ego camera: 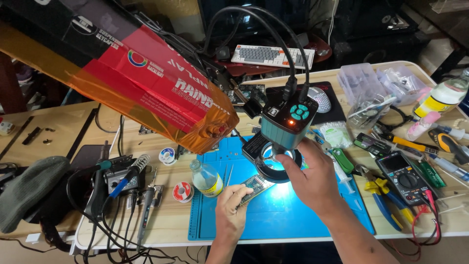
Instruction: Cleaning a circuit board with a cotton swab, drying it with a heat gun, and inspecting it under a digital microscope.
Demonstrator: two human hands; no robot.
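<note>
Head view: left hand (229, 208) pinches a circuit board (255, 186) on the blue mat (273, 217) beneath the lit microscope (286, 128), right hand (308, 178) gripping its ring light; positioning appears under way, and fine focus likely needs steadiness.

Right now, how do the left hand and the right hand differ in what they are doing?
The left hand pinches a small green circuit board low over the blue mat; the right hand reaches higher, gripping the lit ring light under the microscope camera. The left hand is curled, the right hand more spread. Both are bare.
</note>
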